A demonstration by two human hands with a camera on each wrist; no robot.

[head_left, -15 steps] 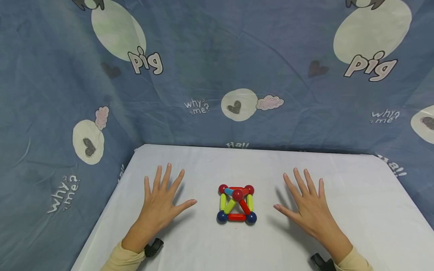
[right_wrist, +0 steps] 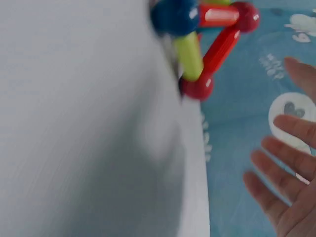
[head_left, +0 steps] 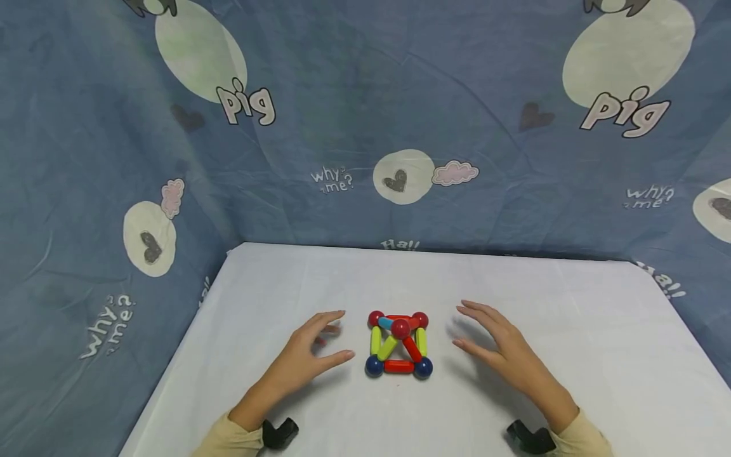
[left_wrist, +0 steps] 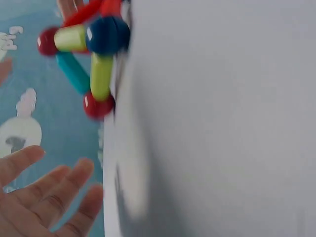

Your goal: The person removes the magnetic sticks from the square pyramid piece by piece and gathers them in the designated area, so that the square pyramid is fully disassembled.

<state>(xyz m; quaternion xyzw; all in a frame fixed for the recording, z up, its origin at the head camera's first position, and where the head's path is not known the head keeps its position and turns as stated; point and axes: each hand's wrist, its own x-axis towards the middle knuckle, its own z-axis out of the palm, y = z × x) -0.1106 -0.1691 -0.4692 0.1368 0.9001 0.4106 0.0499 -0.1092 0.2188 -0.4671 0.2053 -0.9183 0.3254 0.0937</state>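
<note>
A pyramid of ball-and-rod pieces (head_left: 400,329) stands on the white table, between the two hands. It joins red and dark blue balls with red, yellow-green and light blue rods; a red ball tops it. To its left hovers the left hand (head_left: 299,362), fingers loosely bent, thumb pointing at the pyramid, touching nothing. The right hand (head_left: 511,355) hangs on the other side with a wider gap, its fingers relaxed and spread. Both wrist views show the pyramid apart from the fingers, as does the left hand (left_wrist: 44,197) low in its own view.
The white tabletop (head_left: 400,419) spreads around the pyramid and hands. Behind and at the left hangs a blue printed cloth (head_left: 365,114). A black wrist device (head_left: 280,434) sits at the left sleeve, another black device (head_left: 530,438) at the right.
Both hands have moved inward toward the pyramid, the left one more. Their fingers went from straight and splayed to loosely bent, and the palms turned inward. The pyramid stays in place.
</note>
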